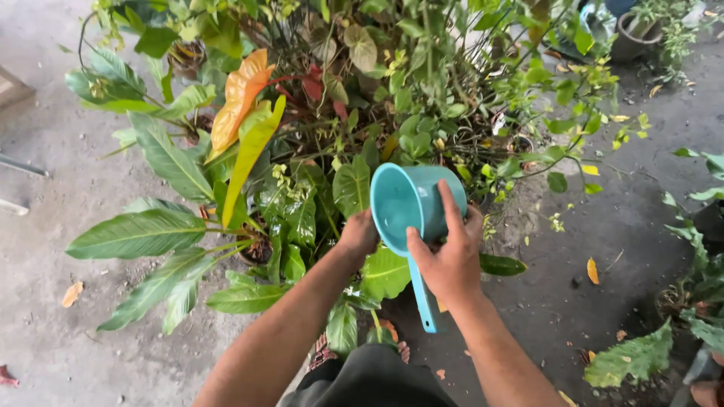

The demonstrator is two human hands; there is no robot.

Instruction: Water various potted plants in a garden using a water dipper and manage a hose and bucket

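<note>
The right hand (450,260) gripped a turquoise plastic dipper (411,211) around its cup, thumb on the near rim and fingers wrapped over the far right side of the wall, so the hand was closed on it rather than spread. The dipper was tipped on its side with its open mouth facing left and a little towards the camera, and some water appeared to lie inside. Its long axis ran from the cup, which sat far and slightly left, down through the straight handle (424,298), which pointed near and ended free below the wrist, touching nothing. The left hand (357,234) lay just left of the cup's mouth, curled loosely among the foliage; whether it pinched a stem or only rested there could not be told, since the leaves hid the fingertips. It was close beside the rim but did not clearly touch it. The cup hung directly over the cluster of potted plants (302,151), whose broad green leaves spread left and far of both hands, with one orange-yellow leaf (240,98) standing up at the far left. A small dark pot (253,249) sat low among the leaves, left of the left hand. The grey concrete floor (588,226) opened to the right, scattered with fallen leaves, and another pot (632,38) stood far right.
</note>
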